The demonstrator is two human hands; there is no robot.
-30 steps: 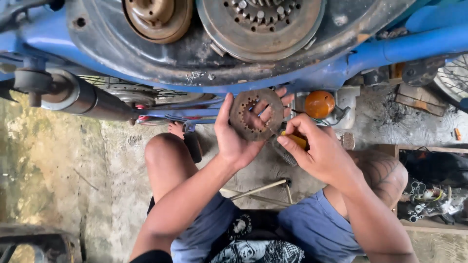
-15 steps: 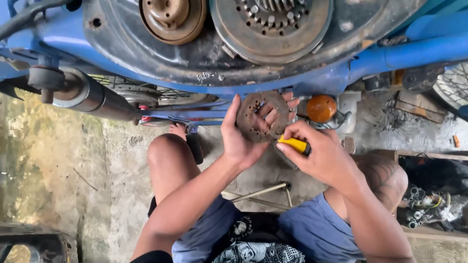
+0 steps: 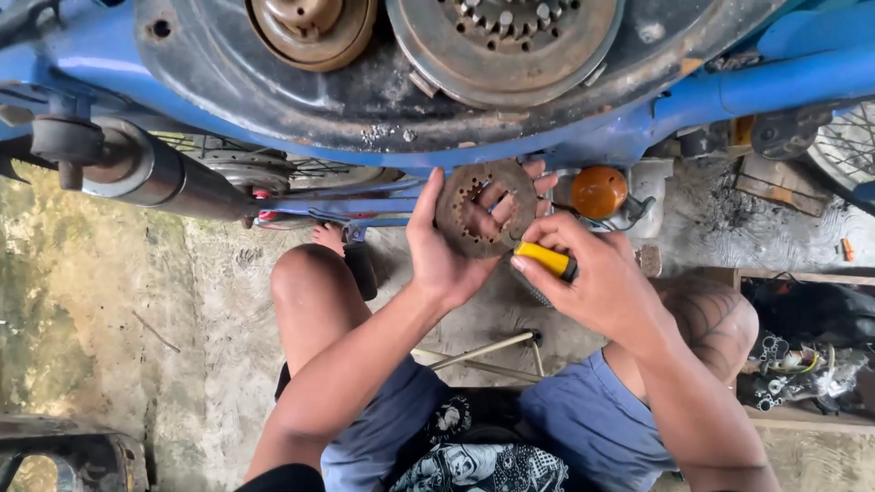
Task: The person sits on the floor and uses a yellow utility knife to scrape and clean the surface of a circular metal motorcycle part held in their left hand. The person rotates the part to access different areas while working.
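My left hand grips a rusty round plate with a toothed centre hole, fingers poking through and around it. My right hand is closed on a tool with a yellow handle, its tip against the plate's lower right edge. Both hands sit just below the open engine case of a blue motorcycle, where a large round clutch drum and a smaller brownish hub show.
A grey exhaust pipe runs at the left. An orange indicator lamp lies behind the hands. My bare knees frame a concrete floor with a thin metal rod. Small parts lie in a wooden box at the right.
The view has shifted slightly; both hands with the plate and tool have stayed together, and the tool's tip has moved from the plate's face toward its lower right edge.
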